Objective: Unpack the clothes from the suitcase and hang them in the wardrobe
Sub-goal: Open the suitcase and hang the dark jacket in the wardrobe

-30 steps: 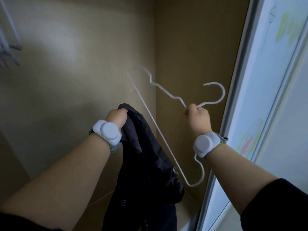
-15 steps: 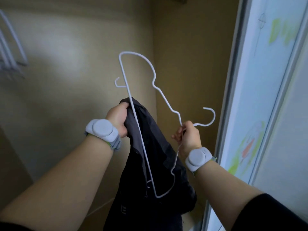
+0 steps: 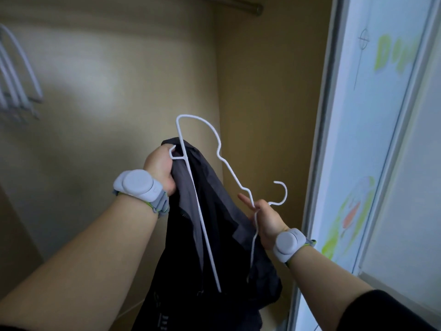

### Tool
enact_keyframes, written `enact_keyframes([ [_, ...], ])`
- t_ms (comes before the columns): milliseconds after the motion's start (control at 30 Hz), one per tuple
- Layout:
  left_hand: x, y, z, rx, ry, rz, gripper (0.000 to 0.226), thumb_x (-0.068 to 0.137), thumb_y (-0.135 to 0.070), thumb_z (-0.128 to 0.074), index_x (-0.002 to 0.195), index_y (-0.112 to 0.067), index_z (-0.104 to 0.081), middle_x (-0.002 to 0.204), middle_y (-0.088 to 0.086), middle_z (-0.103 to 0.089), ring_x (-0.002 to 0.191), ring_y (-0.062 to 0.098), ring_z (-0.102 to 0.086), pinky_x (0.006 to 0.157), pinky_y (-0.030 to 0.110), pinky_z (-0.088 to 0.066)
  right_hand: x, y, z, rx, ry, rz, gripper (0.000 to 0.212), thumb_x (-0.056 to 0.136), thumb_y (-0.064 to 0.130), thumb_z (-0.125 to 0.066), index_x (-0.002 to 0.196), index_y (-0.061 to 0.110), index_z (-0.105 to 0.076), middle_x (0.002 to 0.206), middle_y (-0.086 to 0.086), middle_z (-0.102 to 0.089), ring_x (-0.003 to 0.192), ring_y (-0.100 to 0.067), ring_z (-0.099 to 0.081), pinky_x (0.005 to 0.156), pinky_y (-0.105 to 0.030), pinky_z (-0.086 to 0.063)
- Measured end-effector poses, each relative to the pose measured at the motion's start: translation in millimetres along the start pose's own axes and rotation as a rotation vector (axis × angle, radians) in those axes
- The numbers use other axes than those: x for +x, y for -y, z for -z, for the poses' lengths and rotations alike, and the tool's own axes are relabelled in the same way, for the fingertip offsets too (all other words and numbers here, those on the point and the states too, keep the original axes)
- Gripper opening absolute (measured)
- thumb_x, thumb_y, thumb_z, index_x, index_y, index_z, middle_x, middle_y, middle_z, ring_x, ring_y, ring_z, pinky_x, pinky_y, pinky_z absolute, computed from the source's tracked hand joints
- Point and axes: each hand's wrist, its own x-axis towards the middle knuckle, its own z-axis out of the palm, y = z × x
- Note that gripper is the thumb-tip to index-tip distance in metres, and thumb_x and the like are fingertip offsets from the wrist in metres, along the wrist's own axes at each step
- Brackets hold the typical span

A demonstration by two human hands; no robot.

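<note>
— What do the 2 hands hold?
— The left hand (image 3: pixel 160 168) grips the dark jacket (image 3: pixel 214 247) by its top. The right hand (image 3: pixel 267 218) pinches the white hanger (image 3: pixel 202 225) below its hook.
— And the jacket?
— It hangs from the left fist inside the wardrobe (image 3: pixel 119 68), below the rail (image 3: pixel 238 5).

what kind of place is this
Most likely the inside of a wardrobe: a rail across the top, spare hangers at left, a door at right.

spare hangers (image 3: pixel 14 91) blurred at left edge, dark garment (image 3: pixel 226 247) cropped below
</note>
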Motion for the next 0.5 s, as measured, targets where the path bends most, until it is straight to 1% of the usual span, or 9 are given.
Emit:
enact_keyframes([
  [67, 3, -2, 9, 0.013, -0.03, 0.028, 0.017, 0.088, -0.029, -0.052, 0.079, -0.015, -0.055, 0.082, 0.007, -0.058, 0.076, 0.024, -0.058, 0.089, 0.034, -0.05, 0, 4, -1, 0.037, -0.015, 0.062, 0.044, 0.085, 0.032, -0.036, 0.116, 0.032, -0.068, 0.112, -0.024, -0.064, 0.102, -0.039, -0.063, 0.095, -0.044, -0.049],
  [100, 5, -4, 14, 0.042, -0.053, 0.027, 0.017, 0.079, -0.031, -0.057, 0.079, -0.014, -0.059, 0.086, 0.009, -0.061, 0.082, 0.025, -0.061, 0.095, 0.037, -0.049, 1, 6, -2, 0.034, -0.009, 0.084, 0.043, 0.086, 0.03, -0.036, 0.114, 0.03, -0.069, 0.112, -0.023, -0.066, 0.104, -0.039, -0.063, 0.094, -0.043, -0.05],
  [133, 9, -5, 18, 0.065, -0.074, 0.016, 0.021, 0.069, -0.032, -0.06, 0.08, -0.014, -0.062, 0.091, 0.011, -0.064, 0.087, 0.026, -0.063, 0.095, 0.039, -0.049, -1, 9, -4, 0.027, 0.003, 0.106, 0.043, 0.087, 0.03, -0.036, 0.113, 0.029, -0.069, 0.111, -0.022, -0.067, 0.105, -0.038, -0.064, 0.094, -0.042, -0.05],
  [200, 14, -9, 28, 0.151, -0.135, -0.01, 0.021, 0.058, -0.03, -0.058, 0.073, -0.016, -0.06, 0.088, 0.01, -0.063, 0.084, 0.024, -0.061, 0.083, 0.036, -0.049, -2, 15, -4, -0.017, -0.019, 0.156, 0.042, 0.087, 0.03, -0.036, 0.11, 0.027, -0.071, 0.109, -0.016, -0.069, 0.102, -0.033, -0.066, 0.09, -0.038, -0.052],
  [267, 13, -17, 35, 0.289, -0.215, -0.069, 0.016, 0.057, -0.027, -0.058, 0.064, -0.013, -0.059, 0.083, 0.012, -0.063, 0.078, 0.024, -0.058, 0.075, 0.039, -0.049, -4, 19, 0, -0.163, -0.064, 0.217, 0.042, 0.084, 0.035, -0.036, 0.105, 0.033, -0.073, 0.111, -0.009, -0.068, 0.103, -0.029, -0.066, 0.09, -0.037, -0.052],
  [333, 10, -26, 43, 0.5, -0.301, -0.149, 0.016, 0.068, -0.025, -0.06, 0.068, -0.009, -0.063, 0.088, 0.016, -0.067, 0.079, 0.027, -0.058, 0.077, 0.041, -0.051, -10, 25, 4, -0.336, -0.083, 0.299, 0.041, 0.08, 0.041, -0.037, 0.1, 0.04, -0.073, 0.115, -0.007, -0.067, 0.108, -0.023, -0.063, 0.098, -0.04, -0.049],
  [367, 13, -29, 48, 0.613, -0.328, -0.19, 0.016, 0.075, -0.021, -0.058, 0.071, -0.007, -0.062, 0.086, 0.017, -0.066, 0.079, 0.026, -0.056, 0.073, 0.036, -0.049, -11, 26, 6, -0.385, -0.09, 0.358, 0.042, 0.079, 0.041, -0.037, 0.099, 0.039, -0.073, 0.116, -0.005, -0.067, 0.11, -0.02, -0.061, 0.101, -0.04, -0.046],
  [433, 11, -31, 53, 0.79, -0.345, -0.227, 0.014, 0.082, -0.016, -0.056, 0.071, -0.007, -0.058, 0.072, 0.011, -0.057, 0.077, 0.024, -0.051, 0.06, 0.028, -0.041, -12, 29, 7, -0.474, -0.1, 0.507, 0.046, 0.08, 0.037, -0.033, 0.108, 0.032, -0.069, 0.118, 0.002, -0.065, 0.114, -0.012, -0.057, 0.102, -0.026, -0.043],
  [500, 11, -28, 57, 0.803, -0.363, -0.211, 0.01, 0.078, -0.014, -0.06, 0.07, -0.008, -0.059, 0.067, 0.006, -0.053, 0.074, 0.022, -0.051, 0.061, 0.027, -0.039, -15, 35, 8, -0.596, -0.081, 0.621, 0.055, 0.08, 0.033, -0.03, 0.122, 0.019, -0.061, 0.116, 0.006, -0.06, 0.112, -0.009, -0.051, 0.091, -0.004, -0.037],
])
